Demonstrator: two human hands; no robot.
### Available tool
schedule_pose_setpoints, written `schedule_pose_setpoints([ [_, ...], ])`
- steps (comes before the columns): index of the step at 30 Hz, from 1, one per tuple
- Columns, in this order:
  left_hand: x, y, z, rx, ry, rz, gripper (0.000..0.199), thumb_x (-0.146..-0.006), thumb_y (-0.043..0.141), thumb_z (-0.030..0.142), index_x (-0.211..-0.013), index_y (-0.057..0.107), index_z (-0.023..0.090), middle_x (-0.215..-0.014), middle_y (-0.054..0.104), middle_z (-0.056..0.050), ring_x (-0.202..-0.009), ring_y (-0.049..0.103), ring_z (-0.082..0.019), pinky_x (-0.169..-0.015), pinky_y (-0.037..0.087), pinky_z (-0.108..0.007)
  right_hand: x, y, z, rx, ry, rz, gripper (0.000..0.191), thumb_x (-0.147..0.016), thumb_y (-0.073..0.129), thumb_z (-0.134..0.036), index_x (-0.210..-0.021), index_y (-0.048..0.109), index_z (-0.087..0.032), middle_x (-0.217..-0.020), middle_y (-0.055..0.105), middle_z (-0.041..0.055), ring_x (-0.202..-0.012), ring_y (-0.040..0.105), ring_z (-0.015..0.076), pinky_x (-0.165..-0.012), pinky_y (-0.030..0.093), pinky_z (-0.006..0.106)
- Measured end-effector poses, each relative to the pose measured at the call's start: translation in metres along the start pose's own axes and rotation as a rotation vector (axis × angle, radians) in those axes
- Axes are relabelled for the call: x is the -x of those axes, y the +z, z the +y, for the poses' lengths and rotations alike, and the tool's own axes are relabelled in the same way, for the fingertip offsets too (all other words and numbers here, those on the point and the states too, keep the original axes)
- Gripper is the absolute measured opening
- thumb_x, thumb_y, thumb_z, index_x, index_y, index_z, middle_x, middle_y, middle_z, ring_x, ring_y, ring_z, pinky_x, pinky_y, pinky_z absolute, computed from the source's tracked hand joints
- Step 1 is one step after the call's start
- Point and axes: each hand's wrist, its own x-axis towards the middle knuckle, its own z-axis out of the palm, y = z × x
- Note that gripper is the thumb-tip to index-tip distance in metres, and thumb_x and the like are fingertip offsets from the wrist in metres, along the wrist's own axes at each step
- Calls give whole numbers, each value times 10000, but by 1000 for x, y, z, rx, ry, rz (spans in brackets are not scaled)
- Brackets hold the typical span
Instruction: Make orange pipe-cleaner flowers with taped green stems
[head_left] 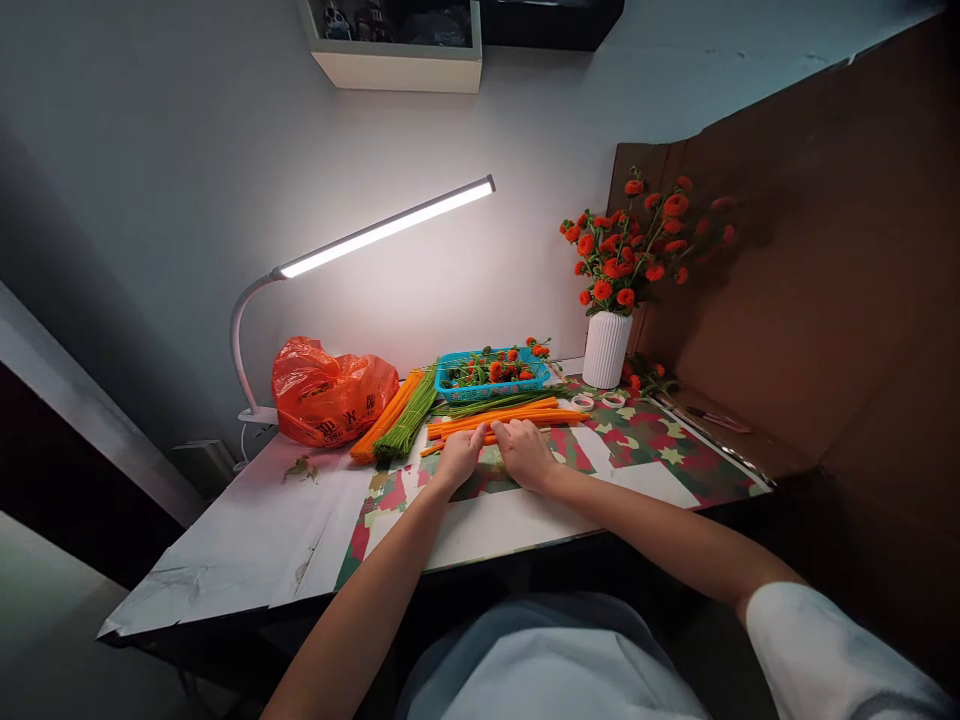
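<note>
My left hand [460, 457] and my right hand [526, 456] are close together over the front of the table, fingers closed in a pinch. Between them runs an orange pipe cleaner [490, 439], which both appear to grip; its far ends are partly hidden by my fingers. Just behind my hands lies a loose row of orange pipe cleaners [540, 412]. Green pipe cleaners [480, 407] lie beyond that row. To the left, an orange bundle [386, 415] and a green bundle [409, 420] rest side by side.
A blue basket [491, 393] holds red-orange flowers with green stems. Behind to the right stands a white ribbed vase [607, 350] of similar flowers, with tape rolls [582, 402] in front. An orange plastic bag [330, 395] and a lit lamp [390, 225] are left; cardboard [810, 250] walls the right.
</note>
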Motion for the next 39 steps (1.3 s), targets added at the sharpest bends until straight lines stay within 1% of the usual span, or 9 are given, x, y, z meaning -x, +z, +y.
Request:
schedule_pose_setpoints([
  [6, 0, -1, 0, -49, -53, -108, 578, -836, 274, 625, -466, 396, 198, -443, 413, -1, -454, 390, -141, -475, 274, -264, 2, 6, 10, -35, -55, -1, 346, -885, 335, -80, -1198, 477, -120, -895, 617, 113, -826, 526, 218, -758, 341, 319],
  [12, 10, -5, 12, -195, 140, 37, 585, -910, 285, 516, -510, 540, 175, -467, 499, -14, -453, 426, -133, -485, 235, -256, 1, -3, 16, -475, 149, -48, 251, -916, 397, -227, -1118, 520, -141, -900, 631, 89, -793, 558, 176, -698, 386, 269],
  [14, 14, -7, 15, -287, 244, 90, 563, -926, 296, 482, -562, 598, 178, -492, 539, -20, -466, 447, -132, -492, 220, -256, -3, -11, 22, -738, 244, -180, 190, -890, 448, -257, -957, 579, -138, -800, 625, 55, -682, 553, 143, -610, 394, 237],
  [17, 18, -10, 17, -369, 404, 161, 554, -943, 300, 434, -547, 589, 177, -498, 549, -25, -467, 450, -122, -492, 217, -256, -10, -27, 35, -1081, 313, -540, 208, -822, 555, -323, -758, 609, -133, -669, 594, 20, -545, 511, 102, -487, 374, 203],
  [19, 20, -10, 17, -376, 508, 183, 550, -954, 294, 400, -534, 566, 173, -499, 549, -23, -466, 451, -112, -495, 236, -250, -14, -35, 42, -1275, 322, -769, 186, -780, 604, -300, -724, 614, -124, -658, 602, 21, -541, 527, 95, -483, 405, 190],
  [22, 20, -10, 16, -374, 620, 191, 530, -963, 293, 365, -540, 547, 171, -510, 553, -21, -477, 466, -106, -509, 263, -243, -15, -41, 47, -1423, 385, -934, 171, -751, 641, -282, -757, 623, -112, -664, 627, 32, -567, 576, 105, -534, 485, 201],
  [27, 20, -10, 15, -388, 664, 180, 519, -967, 294, 335, -517, 496, 172, -485, 514, -18, -472, 460, -109, -511, 261, -251, -12, -33, 49, -1500, 455, -963, 144, -769, 621, -246, -754, 611, -103, -667, 636, 39, -549, 595, 96, -535, 507, 191],
  [33, 21, -11, 13, -398, 628, 137, 532, -969, 280, 368, -509, 467, 178, -480, 486, -15, -466, 442, -112, -504, 248, -257, -11, -27, 47, -1478, 376, -929, 157, -753, 641, -228, -673, 591, -102, -604, 593, 9, -514, 575, 81, -528, 496, 179],
  [39, 19, -10, 10, -414, 645, 232, 494, -965, 303, 343, -541, 495, 176, -510, 529, -22, -479, 453, -115, -518, 264, -258, -9, -25, 56, -1488, 425, -868, 257, -820, 615, -366, -787, 612, -111, -700, 638, 45, -599, 613, 112, -543, 506, 200],
])
